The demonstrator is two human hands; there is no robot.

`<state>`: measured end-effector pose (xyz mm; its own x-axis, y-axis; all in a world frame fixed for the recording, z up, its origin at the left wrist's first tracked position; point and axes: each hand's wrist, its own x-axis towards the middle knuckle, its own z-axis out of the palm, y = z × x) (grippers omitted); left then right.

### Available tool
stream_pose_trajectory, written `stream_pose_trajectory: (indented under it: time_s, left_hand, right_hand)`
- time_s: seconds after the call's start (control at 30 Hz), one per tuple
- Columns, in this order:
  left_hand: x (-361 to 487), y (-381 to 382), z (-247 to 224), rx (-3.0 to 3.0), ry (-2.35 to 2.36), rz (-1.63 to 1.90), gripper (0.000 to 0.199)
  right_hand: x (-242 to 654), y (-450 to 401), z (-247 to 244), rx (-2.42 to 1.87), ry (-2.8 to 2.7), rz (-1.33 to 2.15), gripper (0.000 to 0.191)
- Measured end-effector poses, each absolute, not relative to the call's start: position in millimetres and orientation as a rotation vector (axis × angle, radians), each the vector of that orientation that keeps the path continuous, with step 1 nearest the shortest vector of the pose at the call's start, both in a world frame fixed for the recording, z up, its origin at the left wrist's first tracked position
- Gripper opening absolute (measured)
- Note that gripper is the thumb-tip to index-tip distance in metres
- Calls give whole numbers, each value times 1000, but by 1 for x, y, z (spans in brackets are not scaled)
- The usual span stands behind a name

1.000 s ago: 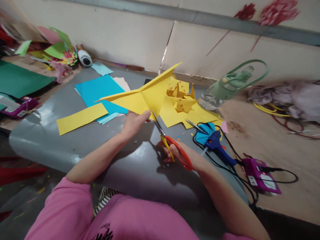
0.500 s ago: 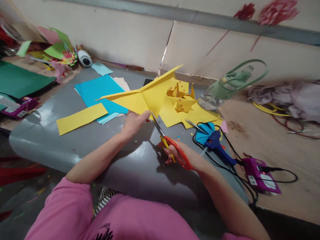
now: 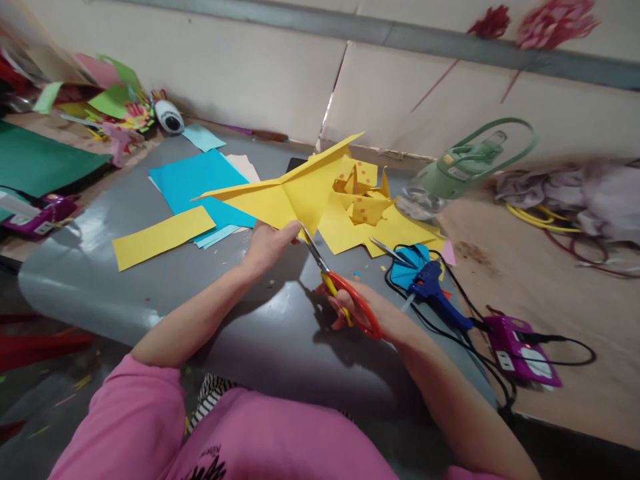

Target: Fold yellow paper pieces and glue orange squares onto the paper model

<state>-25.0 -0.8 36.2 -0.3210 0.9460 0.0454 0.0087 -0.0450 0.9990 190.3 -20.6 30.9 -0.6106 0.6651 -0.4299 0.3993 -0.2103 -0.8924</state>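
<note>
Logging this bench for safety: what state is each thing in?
Folded yellow paper: creased, held up
Scissors: in hand, blades at the paper
Left hand: closed on the paper
Right hand: closed on the scissors' handles
Yellow strip: lying unfolded
Blue sheet: flat, partly covered
Blue glue gun: lying down, hot or not unclear
Purple power box at right: plug in, red light on
Green bottle: carry loop raised

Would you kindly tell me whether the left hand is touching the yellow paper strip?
Apart: the head view shows light blue paper and grey tabletop between the left hand and the yellow paper strip.
</note>
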Motion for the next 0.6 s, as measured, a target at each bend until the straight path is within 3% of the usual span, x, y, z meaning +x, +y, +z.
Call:
stream_pose_trajectory:
  time_s: [0.6]
  left_hand:
    - [-26, 0, 35, 1079, 1433, 1470, 18]
  right_hand:
    - [190, -17, 24, -1315, -1650, 1978, 57]
